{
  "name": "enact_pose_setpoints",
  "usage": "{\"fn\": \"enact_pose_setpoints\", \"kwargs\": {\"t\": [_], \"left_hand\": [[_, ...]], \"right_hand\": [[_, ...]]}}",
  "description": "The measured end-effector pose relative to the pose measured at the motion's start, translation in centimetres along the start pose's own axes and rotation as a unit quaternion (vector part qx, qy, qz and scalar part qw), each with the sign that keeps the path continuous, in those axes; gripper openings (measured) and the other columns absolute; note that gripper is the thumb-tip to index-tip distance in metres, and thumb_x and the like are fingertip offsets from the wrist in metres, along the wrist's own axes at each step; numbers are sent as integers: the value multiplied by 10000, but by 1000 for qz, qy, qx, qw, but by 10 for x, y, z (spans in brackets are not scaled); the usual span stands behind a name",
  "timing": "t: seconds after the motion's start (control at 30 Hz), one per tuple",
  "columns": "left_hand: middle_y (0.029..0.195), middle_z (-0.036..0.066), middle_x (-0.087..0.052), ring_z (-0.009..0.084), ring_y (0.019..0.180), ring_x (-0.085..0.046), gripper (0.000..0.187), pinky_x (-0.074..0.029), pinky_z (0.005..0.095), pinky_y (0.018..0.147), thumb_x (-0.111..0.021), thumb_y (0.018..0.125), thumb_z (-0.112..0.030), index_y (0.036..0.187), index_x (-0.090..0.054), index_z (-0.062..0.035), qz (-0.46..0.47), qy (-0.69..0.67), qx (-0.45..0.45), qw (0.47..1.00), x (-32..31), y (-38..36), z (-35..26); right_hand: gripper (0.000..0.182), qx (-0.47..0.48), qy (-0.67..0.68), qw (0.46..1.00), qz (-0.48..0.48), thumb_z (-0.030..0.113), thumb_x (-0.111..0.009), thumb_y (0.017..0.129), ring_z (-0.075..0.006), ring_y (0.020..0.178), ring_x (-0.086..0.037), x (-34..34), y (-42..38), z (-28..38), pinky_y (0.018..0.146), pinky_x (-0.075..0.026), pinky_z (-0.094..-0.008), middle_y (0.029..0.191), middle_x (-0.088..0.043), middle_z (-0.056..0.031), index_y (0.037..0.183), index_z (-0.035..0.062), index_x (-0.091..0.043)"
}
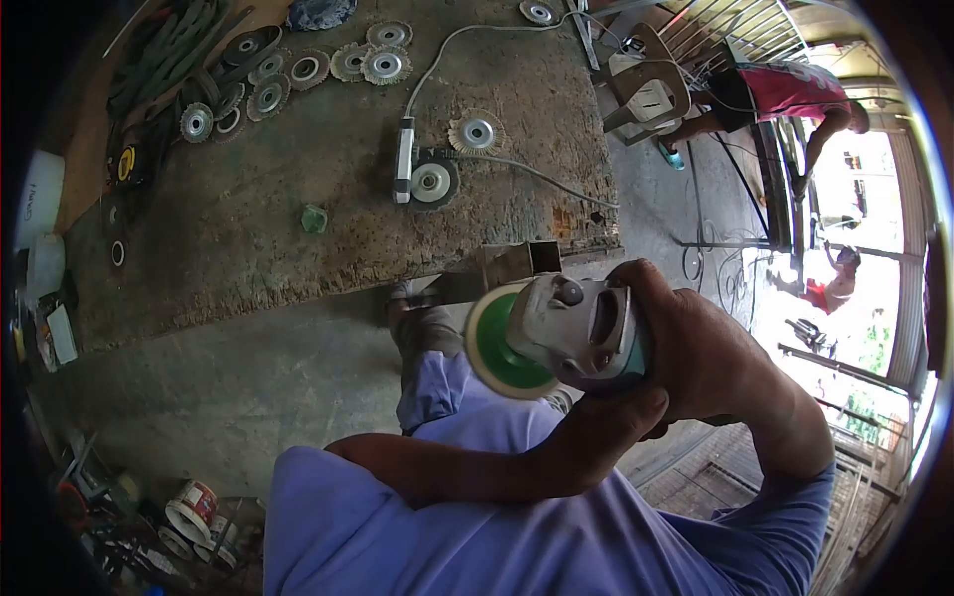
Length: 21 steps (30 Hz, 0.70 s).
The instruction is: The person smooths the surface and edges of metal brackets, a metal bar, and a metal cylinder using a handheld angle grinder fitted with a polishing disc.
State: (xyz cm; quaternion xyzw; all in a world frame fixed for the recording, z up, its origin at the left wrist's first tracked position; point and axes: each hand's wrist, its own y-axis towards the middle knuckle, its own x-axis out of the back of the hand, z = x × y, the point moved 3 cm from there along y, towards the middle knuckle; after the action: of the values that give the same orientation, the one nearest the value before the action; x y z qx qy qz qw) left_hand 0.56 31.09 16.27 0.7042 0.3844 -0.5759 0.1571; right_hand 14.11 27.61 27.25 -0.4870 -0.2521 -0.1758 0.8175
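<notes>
An angle grinder (581,328) with a grey metal head is held up in front of my body. Its round green disc (505,343) with a pale rim faces left. My right hand (701,348) wraps round the grinder's body from the right. From the lower left, my left hand (606,432) closes against the underside of the grinder beside it; part of its grip is hidden. Beyond the tool, a worn wooden table (368,219) carries a power strip (403,161), a dark disc (433,183) and a flap disc (477,133).
Several used discs (268,97) lie at the table's upper left, and a green lump (313,219) sits nearer its front edge. A square metal tube (512,262) juts at the near corner. At right are a chair (651,94), a bending person (795,91) and another person (840,280).
</notes>
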Motion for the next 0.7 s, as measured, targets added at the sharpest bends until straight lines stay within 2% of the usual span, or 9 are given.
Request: {"fn": "enact_pose_setpoints", "kwargs": {"t": [0.17, 0.27, 0.37, 0.47, 0.57, 0.7], "left_hand": [[1351, 134, -545, 196, 1196, -622, 651, -505, 371, 1080, -493, 1055, -472, 1464, -357, 16, 17, 51, 21, 998, -2, 1, -11], [1353, 132, -541, 194, 1205, -610, 648, -504, 367, 1075, -494, 1056, -475, 1460, -368, 15, 4, 13, -9, 1000, -1, -1, -4], [1364, 138, -532, 197, 1240, -586, 654, -492, 372, 1089, -486, 1060, -471, 1470, -362, 22, 10, -22, -56, 998, 2, 3, 7], [1393, 151, -513, 209, 1287, -556, 662, -467, 389, 1120, -475, 1068, -450, 1498, -327, 32, 18, -3, -36, 999, 0, 3, 4], [1418, 161, -495, 221, 1312, -543, 663, -452, 403, 1138, -466, 1074, -429, 1515, -303, 37, 31, 19, -7, 999, -4, 4, -3], [1431, 163, -484, 223, 1306, -550, 662, -453, 403, 1138, -477, 1068, -435, 1506, -324, 36, 16, 0, -41, 999, -2, 8, 5]], "right_hand": [[682, -2, -2, 1000, -13, 183, -844, 737, -468, 891, -712, 1, -4, -2, 737, -557, -517, 882, -711, -273, 1250, 24, -423], [853, -19, -46, 999, -3, 243, -938, 632, -414, 880, -735, 0, 0, -2, 723, -582, -455, 905, -715, -215, 1256, -3, -412], [838, 5, -30, 1000, 4, 251, -935, 645, -414, 875, -734, -2, 3, -3, 718, -580, -456, 898, -711, -212, 1252, -3, -415], [706, 12, 4, 1000, -12, 206, -871, 710, -465, 897, -713, -1, -1, -2, 747, -560, -510, 871, -709, -272, 1221, 16, -423], [731, -12, -6, 1000, 0, 207, -887, 690, -463, 902, -713, 2, -5, -4, 751, -560, -511, 866, -710, -267, 1220, 19, -420], [728, -14, -20, 1000, 0, 201, -897, 674, -470, 887, -709, 3, -2, -4, 742, -556, -518, 853, -703, -268, 1190, 21, -418]]}}
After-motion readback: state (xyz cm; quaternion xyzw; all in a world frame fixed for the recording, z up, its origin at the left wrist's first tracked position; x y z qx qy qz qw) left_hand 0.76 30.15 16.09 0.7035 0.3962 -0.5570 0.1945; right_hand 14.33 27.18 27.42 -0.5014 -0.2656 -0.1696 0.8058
